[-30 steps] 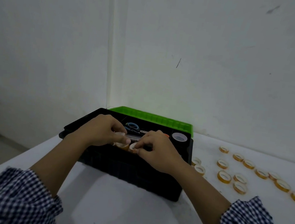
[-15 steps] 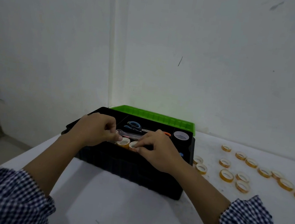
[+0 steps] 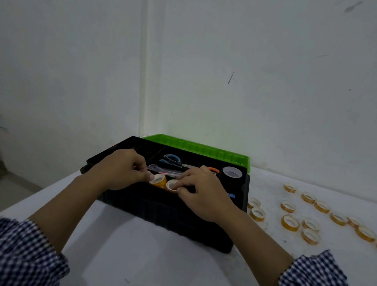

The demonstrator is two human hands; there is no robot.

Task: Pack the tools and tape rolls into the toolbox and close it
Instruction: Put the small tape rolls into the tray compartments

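White walls meet in a corner behind a white table [image 3: 145, 256], and the light is dim, so much inside the black toolbox [image 3: 169, 214] is hard to read. It sits open at the table's far left, near the corner, with its green lid [image 3: 196, 147] laid back towards the wall. The near compartments are largely hidden by both hands. The left hand [image 3: 120, 170] has its fingers curled, thumb tip against the rim of the left tape roll [image 3: 158, 180]; whether it actually grips the roll cannot be made out. The right hand [image 3: 205, 194] pinches the rim of the right tape roll [image 3: 171, 185] between forefinger and thumb. Both amber rolls lie side by side, touching, in a near compartment. Farther back lie blue-handled scissors [image 3: 171, 159], an orange handle [image 3: 212, 169] partly covered by the right hand, and a dark roll with a pale core [image 3: 232, 172] in the far right corner compartment. A small blue object [image 3: 231, 195] peeks out by the right wrist, too hidden to name. Loose amber tape rolls [image 3: 290, 223] are scattered on the table to the right, the outermost cut off by the frame edge.
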